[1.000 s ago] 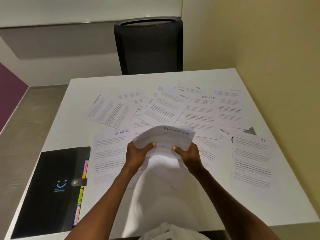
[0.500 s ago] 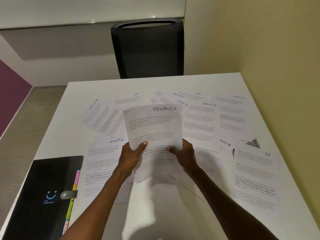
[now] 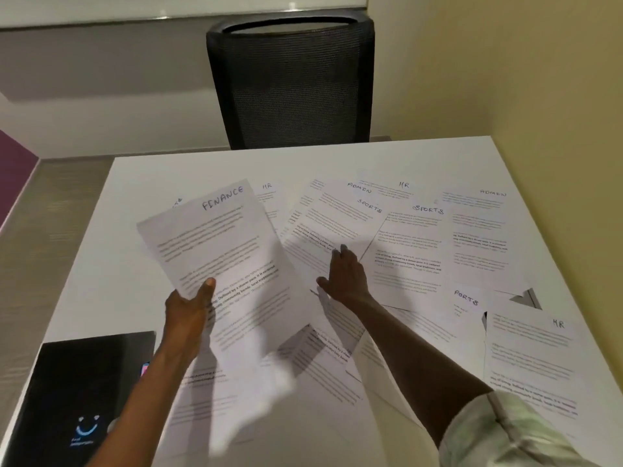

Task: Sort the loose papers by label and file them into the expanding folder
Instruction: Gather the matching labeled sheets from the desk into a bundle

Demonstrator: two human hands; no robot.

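My left hand (image 3: 188, 306) grips the lower left corner of a stack of sheets whose top page is headed FINANCE (image 3: 215, 244), held tilted above the table. My right hand (image 3: 345, 279) is free of the stack, fingers spread, lying flat on a sheet labelled SPORTS (image 3: 333, 224). Loose papers lie fanned over the white table (image 3: 141, 183): another SPORTS sheet (image 3: 409, 251), ADMIN (image 3: 478, 230) and HR (image 3: 529, 352) sheets. The black expanding folder (image 3: 77, 396) lies closed at the near left, a smiley logo on its cover.
A black mesh office chair (image 3: 290, 82) stands behind the table's far edge. A yellow wall (image 3: 546, 96) runs close along the table's right side. Floor shows to the left of the table. A small dark triangular object (image 3: 527, 298) peeks out between papers at right.
My right hand let go of the FINANCE stack and moved forward onto a SPORTS sheet. The stack, now in my left hand alone, swung left and tilted. The camera moved closer.
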